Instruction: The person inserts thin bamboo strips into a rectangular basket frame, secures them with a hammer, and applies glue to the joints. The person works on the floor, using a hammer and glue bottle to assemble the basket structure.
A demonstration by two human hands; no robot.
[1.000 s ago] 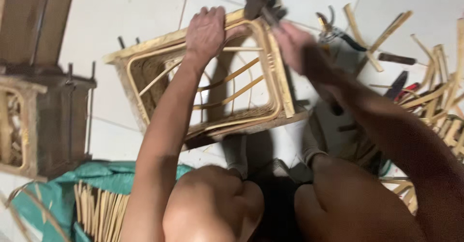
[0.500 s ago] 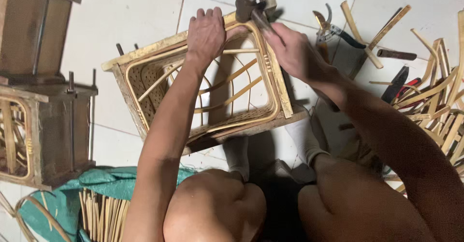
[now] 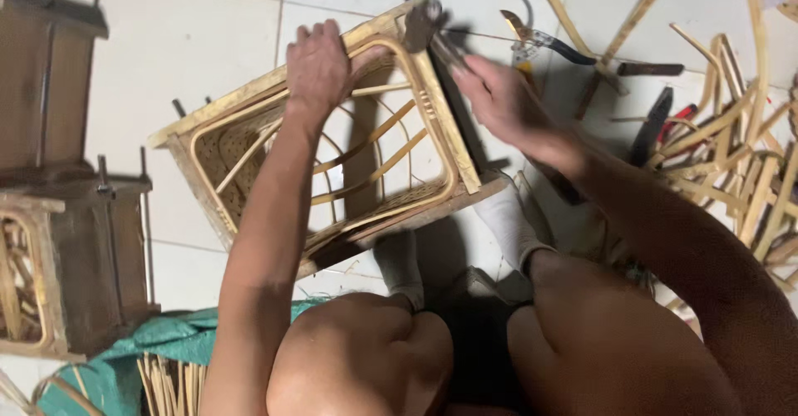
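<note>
The left hand grips the top rail of the rattan frame, fingers curled over it. The right hand closes around a hammer, head at the frame's 1 o'clock corner. Curved infill is fitted; loose cane strips lie at 3 o'clock.

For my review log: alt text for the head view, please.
A seated person's left hand grips a rattan frame on the tiled floor while the right hand holds a hammer at its top corner. Pliers and cane strips lie nearby.
</note>
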